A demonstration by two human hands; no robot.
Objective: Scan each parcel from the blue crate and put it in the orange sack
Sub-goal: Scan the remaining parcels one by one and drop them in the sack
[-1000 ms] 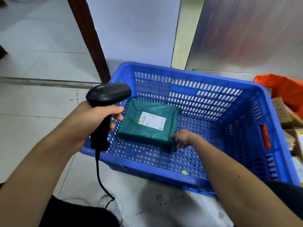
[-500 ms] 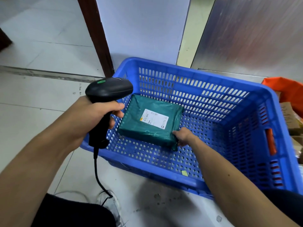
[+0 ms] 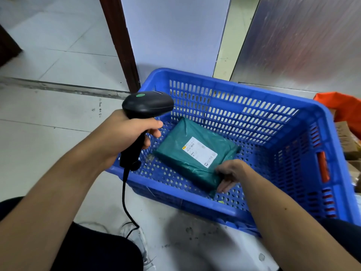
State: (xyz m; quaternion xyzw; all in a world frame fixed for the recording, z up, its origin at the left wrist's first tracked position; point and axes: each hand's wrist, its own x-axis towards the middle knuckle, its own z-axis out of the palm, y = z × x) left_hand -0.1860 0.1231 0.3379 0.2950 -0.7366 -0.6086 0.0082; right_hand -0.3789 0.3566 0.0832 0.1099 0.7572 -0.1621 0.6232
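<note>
Only one parcel [image 3: 175, 151] shows in the crate [image 3: 224, 85], a green bag lying flat on the crate floor toward the left wall, its white label [image 3: 201, 152] facing up; the rest of the floor in view holds nothing but a small scrap near the front wall; the sack [image 3: 343, 108] is at the right edge beyond the crate, with cardboard boxes [image 3: 347, 135] showing just below it, though whether they lie inside it I cannot tell; so the task looks close to its end, with this parcel probably the last. The left hand [image 3: 125, 137] has its fingers wrapped round the scanner [image 3: 147, 103] handle, the head held over the crate's left rim and aimed roughly toward the label; no beam shows, so I cannot tell whether the scan is done. The right hand [image 3: 231, 173] pinches the parcel's near corner, thumb on top, fingers along its edge. Left to do, by my reading: confirm the scan, lift the parcel, carry it right into the sack.
</note>
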